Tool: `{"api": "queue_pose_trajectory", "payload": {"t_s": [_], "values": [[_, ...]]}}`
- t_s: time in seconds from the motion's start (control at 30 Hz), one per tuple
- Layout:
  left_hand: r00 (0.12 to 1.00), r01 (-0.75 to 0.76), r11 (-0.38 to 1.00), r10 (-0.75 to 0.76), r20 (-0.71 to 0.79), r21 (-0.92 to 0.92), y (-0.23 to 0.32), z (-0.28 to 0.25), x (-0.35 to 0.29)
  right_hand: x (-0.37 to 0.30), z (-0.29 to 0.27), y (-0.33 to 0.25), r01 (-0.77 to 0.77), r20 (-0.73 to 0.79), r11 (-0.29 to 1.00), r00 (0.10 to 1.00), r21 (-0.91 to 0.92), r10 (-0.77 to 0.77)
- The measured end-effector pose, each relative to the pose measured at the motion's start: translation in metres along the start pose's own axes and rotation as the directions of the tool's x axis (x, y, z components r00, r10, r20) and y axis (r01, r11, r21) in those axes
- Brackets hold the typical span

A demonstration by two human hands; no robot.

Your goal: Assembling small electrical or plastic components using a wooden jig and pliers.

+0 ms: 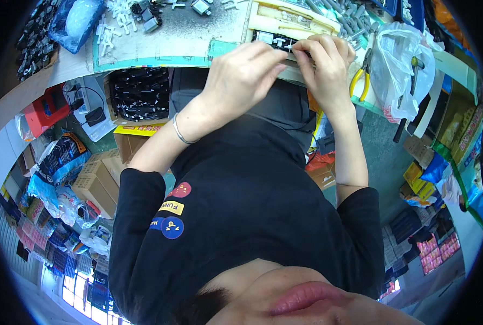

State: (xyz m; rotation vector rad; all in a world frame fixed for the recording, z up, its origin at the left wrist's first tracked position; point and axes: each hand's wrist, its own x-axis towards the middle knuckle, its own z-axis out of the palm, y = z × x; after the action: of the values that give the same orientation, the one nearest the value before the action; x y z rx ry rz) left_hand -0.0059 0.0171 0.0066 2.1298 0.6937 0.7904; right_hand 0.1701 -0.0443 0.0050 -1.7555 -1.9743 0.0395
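My left hand (245,76) is held over the table's front edge, thumb and fingertips pinched together. Whatever lies in that pinch, if anything, is too small to make out. Just to its right, my right hand (326,60) has its thumb and index finger closed at the right end of a small black assembly (280,41) with a silver motor-like block on its left. This assembly lies along the front of a cream-coloured fixture (262,13). Whether my right fingertips grip the assembly or some tiny part on it is hidden.
Yellow-handled pliers (366,81) lie right of my right hand, beside a clear plastic bag (401,65). Grey parts (349,21) are heaped behind. White branched plastic pieces (123,16) and small motors (201,6) lie at the far left. A box of black parts (139,95) stands below the table.
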Motion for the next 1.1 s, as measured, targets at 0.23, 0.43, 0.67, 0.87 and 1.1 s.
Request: {"api": "queue_pose_trajectory", "payload": {"t_s": [0.23,0.43,0.67,0.87,1.1], "values": [[0.977,-0.197,0.898,0.145,0.158,0.393,-0.002,0.020,-0.018,0.004,0.001,-0.002,0.007,0.003,1.000,1.000,0.011,-0.007],[0.984,-0.169,0.778,0.100,0.146,0.604,0.002,0.033,-0.025,0.009,-0.008,-0.008,0.005,0.078,1.000,0.997,0.008,-0.006],[0.978,-0.210,0.791,0.168,0.125,0.574,-0.004,0.031,-0.020,0.004,-0.008,-0.009,-0.049,0.077,0.998,0.996,-0.040,0.052],[0.974,-0.201,0.852,0.225,0.009,0.484,-0.020,-0.006,-0.002,0.033,-0.038,0.028,-0.076,-0.093,0.986,0.991,0.148,0.091],[0.972,-0.228,0.936,0.233,0.012,0.268,-0.020,-0.004,0.021,0.114,-0.056,0.139,-0.249,0.161,0.792,0.903,-0.557,0.397]]}}
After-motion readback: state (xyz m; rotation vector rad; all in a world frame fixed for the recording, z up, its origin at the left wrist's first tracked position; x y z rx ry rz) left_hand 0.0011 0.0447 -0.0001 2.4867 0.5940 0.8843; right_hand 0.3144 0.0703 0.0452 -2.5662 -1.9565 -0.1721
